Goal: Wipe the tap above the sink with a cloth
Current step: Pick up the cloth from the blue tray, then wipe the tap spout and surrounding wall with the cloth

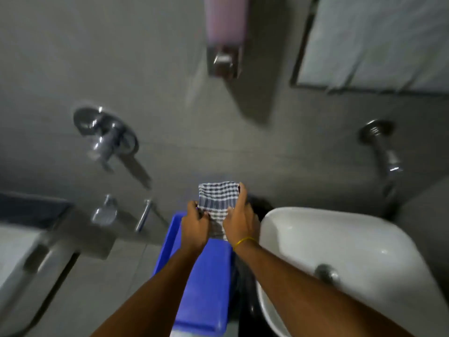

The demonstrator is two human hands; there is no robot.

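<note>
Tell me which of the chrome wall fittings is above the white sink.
The curved tap at the right, on the wall behind the white sink. The round valve is far left, away from the sink, and the soap dispenser hangs higher, in the middle.

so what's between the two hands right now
In the head view, the checked cloth spans the gap between the left hand and the right hand. Both hold it above the blue bin, left of the sink.

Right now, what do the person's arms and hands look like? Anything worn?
Both forearms are bare, with no sleeves in view. The left hand is bare, with no gloves, rings or watch visible. The right hand is also bare; a thin yellow band circles its wrist. The picture is blurred, so finer marks cannot be told.
</note>
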